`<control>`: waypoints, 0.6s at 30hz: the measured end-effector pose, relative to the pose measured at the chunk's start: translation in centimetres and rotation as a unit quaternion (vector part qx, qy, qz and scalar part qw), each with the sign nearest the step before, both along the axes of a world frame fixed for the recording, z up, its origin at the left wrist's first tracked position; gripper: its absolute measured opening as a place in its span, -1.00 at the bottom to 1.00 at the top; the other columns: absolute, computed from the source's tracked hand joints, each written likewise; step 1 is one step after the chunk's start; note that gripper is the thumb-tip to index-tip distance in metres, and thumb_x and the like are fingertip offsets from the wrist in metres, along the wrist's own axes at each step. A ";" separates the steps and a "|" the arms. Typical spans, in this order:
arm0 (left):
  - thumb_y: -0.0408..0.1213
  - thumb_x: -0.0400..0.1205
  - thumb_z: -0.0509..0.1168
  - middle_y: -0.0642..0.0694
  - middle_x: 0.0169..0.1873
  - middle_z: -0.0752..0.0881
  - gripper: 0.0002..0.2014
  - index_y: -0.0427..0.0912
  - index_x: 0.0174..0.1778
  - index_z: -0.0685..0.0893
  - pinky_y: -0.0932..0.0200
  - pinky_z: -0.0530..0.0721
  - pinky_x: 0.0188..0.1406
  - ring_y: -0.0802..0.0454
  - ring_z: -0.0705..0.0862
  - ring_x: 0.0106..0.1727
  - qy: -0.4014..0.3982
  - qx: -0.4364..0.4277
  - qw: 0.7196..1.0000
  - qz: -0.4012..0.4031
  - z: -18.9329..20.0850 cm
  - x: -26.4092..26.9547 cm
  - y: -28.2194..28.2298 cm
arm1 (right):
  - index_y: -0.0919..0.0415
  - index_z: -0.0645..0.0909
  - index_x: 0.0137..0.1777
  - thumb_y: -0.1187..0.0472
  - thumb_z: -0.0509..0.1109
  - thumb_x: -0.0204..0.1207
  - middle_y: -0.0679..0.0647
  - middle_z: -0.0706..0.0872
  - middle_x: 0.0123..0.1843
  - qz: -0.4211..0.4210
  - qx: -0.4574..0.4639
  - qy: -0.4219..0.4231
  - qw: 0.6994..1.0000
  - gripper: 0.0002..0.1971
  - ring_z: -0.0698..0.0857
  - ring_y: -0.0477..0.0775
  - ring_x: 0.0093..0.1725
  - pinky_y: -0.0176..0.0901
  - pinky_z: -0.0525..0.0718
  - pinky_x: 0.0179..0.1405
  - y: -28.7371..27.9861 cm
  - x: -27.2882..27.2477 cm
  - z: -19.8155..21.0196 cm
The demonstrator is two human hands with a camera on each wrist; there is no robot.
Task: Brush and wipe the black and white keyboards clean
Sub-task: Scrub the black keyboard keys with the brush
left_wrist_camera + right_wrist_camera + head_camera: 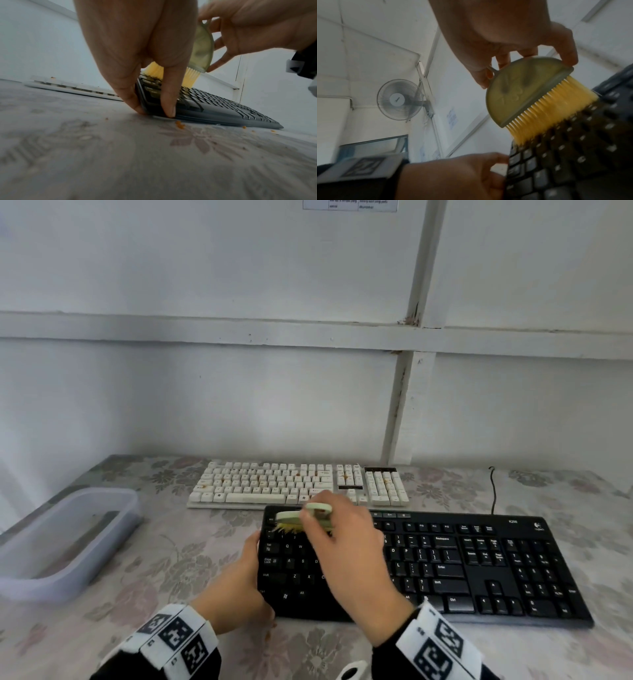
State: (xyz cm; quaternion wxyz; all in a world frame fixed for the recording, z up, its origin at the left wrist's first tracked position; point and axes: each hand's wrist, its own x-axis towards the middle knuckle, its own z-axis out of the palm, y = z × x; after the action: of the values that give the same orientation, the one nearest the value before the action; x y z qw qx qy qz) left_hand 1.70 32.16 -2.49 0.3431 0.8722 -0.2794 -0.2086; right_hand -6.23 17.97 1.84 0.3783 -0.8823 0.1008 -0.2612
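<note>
Wrist bands (178,637), white with black square markers, one on each forearm at the near edge of the head view.

Left hand (236,583): at the left end of the black keyboard (479,563); its fingers (169,102) are curled, pinching the near-left corner against the surface (154,559).

Right hand (346,546): over the keyboard's left half, hiding many keys; fingers clamped on the rounded top of the brush (301,520).

Brush: pale green half-round body, yellow bristles (551,108) pressed into the upper-left key rows.

Black keyboard: lies near the front of the surface, right of centre, its cable (493,491) running back toward the wall (239,392).

White keyboard (298,486): just behind the black one, set further left, orange specks among its keys.

Crumbs (180,124): orange, scattered on the surface just beside the black keyboard's front edge.

Container (65,535): translucent plastic, rectangular, well apart at the left edge of the surface.

Surface: covered in a pale floral cloth.

Fan (399,99): white, mounted on the wall, seen from the right wrist view.

Paper notice (349,205): on the wall, text too small to read.
</note>
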 end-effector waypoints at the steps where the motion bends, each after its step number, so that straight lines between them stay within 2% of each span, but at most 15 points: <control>1: -0.40 0.47 0.38 0.15 -0.07 0.63 -0.07 0.05 0.56 -0.13 0.45 0.58 -0.25 0.23 0.65 -0.11 0.003 0.001 1.000 -0.002 0.1 -0.1 0.0 | -0.13 0.55 -0.03 -0.24 0.07 0.49 -0.24 0.64 -0.09 -0.018 0.002 -0.002 1.000 -0.69 0.61 -0.04 0.01 0.15 0.61 0.09 -0.7 -0.2 -0.1; 5: -0.51 0.41 0.39 0.08 -0.08 0.66 -0.03 0.06 0.55 -0.09 0.51 0.54 -0.29 0.22 0.65 -0.12 0.021 0.002 1.000 -0.003 0.2 0.0 0.0 | -0.11 0.56 -0.07 -0.03 0.25 0.58 -0.20 0.64 -0.15 -0.089 -0.016 -0.015 0.996 -0.92 0.61 0.05 -0.06 0.17 0.62 0.05 -2.0 -0.8 0.2; 8: -0.47 0.41 0.40 0.13 -0.06 0.63 -0.03 0.08 0.54 -0.11 0.47 0.57 -0.22 0.22 0.65 -0.09 0.020 0.002 1.000 -0.004 0.1 0.1 0.0 | -0.12 0.56 -0.07 -0.14 0.18 0.51 -0.21 0.66 -0.13 -0.035 0.019 -0.041 0.998 -0.81 0.62 0.03 -0.06 0.18 0.62 0.05 -0.2 -0.6 1.1; 10: -0.38 0.41 0.42 0.17 -0.02 0.60 -0.02 0.07 0.55 -0.14 0.31 0.64 -0.04 0.19 0.65 -0.04 0.009 0.005 1.000 0.003 -0.2 0.2 0.0 | -0.13 0.57 -0.03 -0.19 0.13 0.50 -0.23 0.66 -0.07 0.014 0.035 -0.030 0.999 -0.74 0.58 -0.01 0.03 0.16 0.58 0.11 1.3 -0.2 1.1; 11: -0.33 0.41 0.43 0.19 -0.01 0.58 -0.02 0.05 0.55 -0.15 0.23 0.65 0.02 0.19 0.65 -0.03 0.006 0.006 1.000 0.006 -0.2 0.2 0.0 | -0.13 0.58 -0.01 -0.17 0.15 0.53 -0.23 0.65 -0.03 0.029 0.025 -0.020 0.999 -0.76 0.54 -0.03 0.07 0.14 0.54 0.16 1.8 -0.1 1.0; 13: -0.30 0.41 0.44 0.23 0.00 0.55 -0.02 0.02 0.55 -0.14 0.20 0.64 0.06 0.23 0.63 -0.02 0.006 -0.004 1.000 0.007 -0.3 0.2 -0.1 | -0.12 0.58 0.04 -0.09 0.20 0.60 -0.23 0.64 0.03 0.028 0.000 -0.003 1.000 -0.82 0.50 -0.05 0.12 0.12 0.49 0.22 2.0 -0.1 0.8; 16: -0.35 0.44 0.41 0.20 -0.03 0.59 -0.06 0.01 0.55 -0.12 0.36 0.61 -0.07 0.24 0.64 -0.05 0.005 -0.009 1.000 0.004 0.0 0.0 -0.1 | -0.13 0.59 0.03 -0.07 0.23 0.59 -0.24 0.65 -0.01 0.000 0.009 -0.011 1.000 -0.85 0.54 -0.04 0.09 0.13 0.53 0.20 0.7 -0.5 0.4; 18: -0.44 0.43 0.39 0.12 -0.07 0.63 -0.05 0.04 0.55 -0.12 0.44 0.56 -0.24 0.21 0.65 -0.10 0.013 -0.002 1.000 -0.001 0.2 -0.1 -0.1 | -0.14 0.56 -0.09 -0.14 0.18 0.52 -0.21 0.65 -0.16 -0.025 0.027 -0.031 0.999 -0.82 0.59 0.02 -0.07 0.21 0.62 0.03 -0.8 -1.0 0.0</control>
State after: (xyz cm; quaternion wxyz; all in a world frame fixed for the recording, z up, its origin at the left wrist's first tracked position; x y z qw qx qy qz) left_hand 1.56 32.08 -2.33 0.3483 0.8686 -0.2757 -0.2195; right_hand -7.18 17.16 1.85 0.3982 -0.8606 0.1181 -0.2946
